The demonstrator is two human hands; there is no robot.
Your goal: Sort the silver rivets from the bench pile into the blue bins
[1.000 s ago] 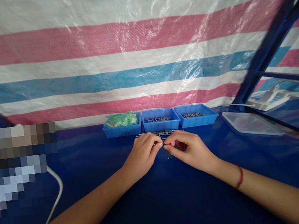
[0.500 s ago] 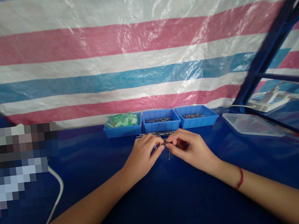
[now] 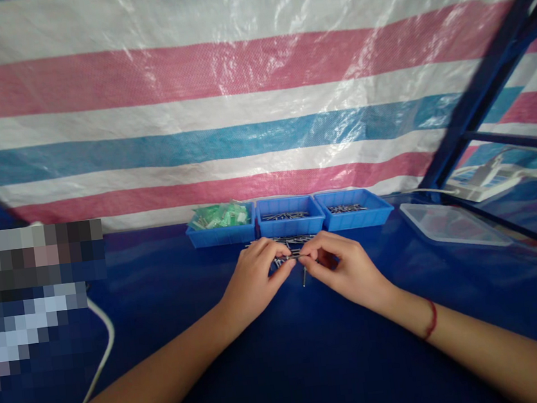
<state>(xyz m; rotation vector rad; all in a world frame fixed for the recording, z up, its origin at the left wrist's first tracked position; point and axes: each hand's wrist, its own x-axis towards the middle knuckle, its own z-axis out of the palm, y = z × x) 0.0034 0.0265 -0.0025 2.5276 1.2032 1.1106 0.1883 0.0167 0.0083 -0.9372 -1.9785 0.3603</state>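
Fingertip to fingertip above the blue table, both hands pinch one slim metal rod (image 3: 296,256); its exact kind is too small to make out. My left hand (image 3: 257,271) has its thumb and forefinger on the rod's left end. On the right end, my right hand (image 3: 346,264) grips it the same way, other fingers curled. Behind the fingertips lies a pile of thin metal rods (image 3: 277,241), partly hidden by the hands. One loose rod (image 3: 304,279) points toward me just below the right fingertips.
Three blue bins stand in a row at the back: one with green plastic packets (image 3: 222,216), a middle bin (image 3: 291,227) and a right bin (image 3: 360,219) with metal pieces. A clear plastic lid (image 3: 450,225), power strip (image 3: 484,180) and white cable (image 3: 111,329) lie farther out.
The fingertips have drawn slightly apart, and a bit more of the rod shows between them. Arms, bins and pile look the same.
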